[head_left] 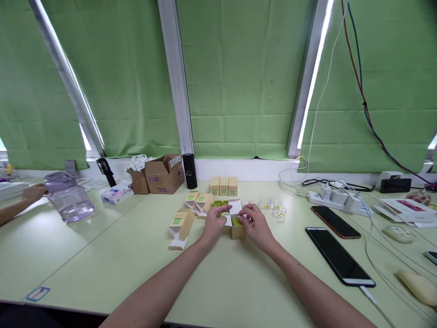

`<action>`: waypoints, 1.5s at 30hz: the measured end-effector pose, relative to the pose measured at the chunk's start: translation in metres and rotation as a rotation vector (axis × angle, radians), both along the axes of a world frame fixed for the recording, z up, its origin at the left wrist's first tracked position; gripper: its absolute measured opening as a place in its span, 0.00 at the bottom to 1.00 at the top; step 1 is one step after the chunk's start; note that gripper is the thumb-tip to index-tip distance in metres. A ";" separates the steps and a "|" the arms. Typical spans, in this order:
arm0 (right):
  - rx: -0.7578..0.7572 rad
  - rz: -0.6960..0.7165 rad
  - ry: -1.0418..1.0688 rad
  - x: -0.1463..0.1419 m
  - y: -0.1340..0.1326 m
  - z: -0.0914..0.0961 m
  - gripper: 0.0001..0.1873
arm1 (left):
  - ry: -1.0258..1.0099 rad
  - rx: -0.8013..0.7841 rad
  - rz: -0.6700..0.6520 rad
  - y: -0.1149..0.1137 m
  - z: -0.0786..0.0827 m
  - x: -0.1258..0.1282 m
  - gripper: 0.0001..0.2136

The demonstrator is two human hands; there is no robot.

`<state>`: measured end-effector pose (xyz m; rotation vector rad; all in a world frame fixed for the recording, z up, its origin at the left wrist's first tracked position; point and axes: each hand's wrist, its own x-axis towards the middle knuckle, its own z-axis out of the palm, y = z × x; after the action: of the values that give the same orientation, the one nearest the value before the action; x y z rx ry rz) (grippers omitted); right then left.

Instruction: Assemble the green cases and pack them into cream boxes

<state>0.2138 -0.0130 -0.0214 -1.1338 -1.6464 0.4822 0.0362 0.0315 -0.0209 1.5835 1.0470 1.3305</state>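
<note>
An opened small kraft-paper box (pixel 238 233) with white inner flaps stands on the table in front of me. A yellow-green piece (pixel 235 221) shows inside its opening. My left hand (pixel 215 224) is at the box's left side, index finger reaching to the raised white lid and thumb by a side flap. At the opening, my right hand (pixel 256 226) has its thumb and fingertips closed on the green piece. More green pieces (pixel 221 203) lie just behind my left hand, partly hidden. Several clear plastic cups with yellow centres (pixel 276 207) sit to the right of my right hand.
Opened kraft boxes (pixel 182 223) lie left of my hands; closed small boxes (pixel 224 187) stand behind. Two phones (pixel 339 255), a power strip (pixel 336 200) and cables are on the right. Left are a cardboard carton (pixel 165 175), a purple bottle (pixel 70 198) and another person's hand (pixel 34 193).
</note>
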 end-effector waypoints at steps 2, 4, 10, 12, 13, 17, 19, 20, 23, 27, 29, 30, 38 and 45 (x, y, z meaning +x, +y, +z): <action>-0.013 0.000 0.015 0.000 0.001 0.000 0.08 | -0.001 -0.004 -0.006 0.000 0.000 0.000 0.27; -0.012 0.003 0.021 0.000 0.001 -0.001 0.08 | -0.003 -0.006 -0.012 0.000 0.000 0.000 0.27; -0.005 0.008 0.028 0.000 0.003 -0.004 0.09 | 0.005 -0.005 -0.013 0.001 -0.001 -0.001 0.27; -0.002 0.008 0.025 0.000 0.002 -0.003 0.09 | 0.000 0.000 -0.013 0.001 -0.001 -0.001 0.27; 0.000 0.007 0.024 0.000 0.002 -0.003 0.09 | -0.004 0.004 -0.015 0.001 -0.001 -0.001 0.27; 0.009 0.002 0.024 0.000 0.001 -0.002 0.10 | -0.024 0.002 -0.023 0.002 -0.002 -0.001 0.27; 0.019 -0.019 0.035 0.001 0.001 -0.002 0.10 | -0.037 -0.010 -0.026 0.002 -0.002 0.000 0.27; 0.024 -0.037 0.046 0.002 0.002 -0.003 0.10 | -0.046 -0.017 -0.028 0.001 -0.002 0.000 0.27; 0.019 -0.110 0.111 0.008 0.007 -0.009 0.10 | -0.085 -0.044 -0.042 0.001 -0.001 0.001 0.26; -0.045 -0.189 0.235 0.018 0.019 -0.021 0.11 | -0.144 -0.094 -0.081 -0.003 0.004 0.002 0.26; -0.083 -0.188 0.300 0.022 0.024 -0.027 0.12 | -0.166 -0.119 -0.081 -0.005 0.007 0.002 0.25; -0.100 -0.188 0.328 0.024 0.026 -0.029 0.12 | -0.172 -0.125 -0.077 -0.006 0.008 0.003 0.24; -0.156 -0.155 0.434 0.022 0.030 -0.032 0.14 | -0.167 -0.119 -0.059 -0.007 0.011 0.004 0.21; -0.207 -0.134 0.516 0.019 0.029 -0.028 0.15 | -0.154 -0.097 -0.080 -0.003 0.005 0.005 0.18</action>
<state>0.2324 0.0162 -0.0498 -1.1428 -1.0849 0.7965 0.0412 0.0287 -0.0162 1.4129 0.9304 1.3059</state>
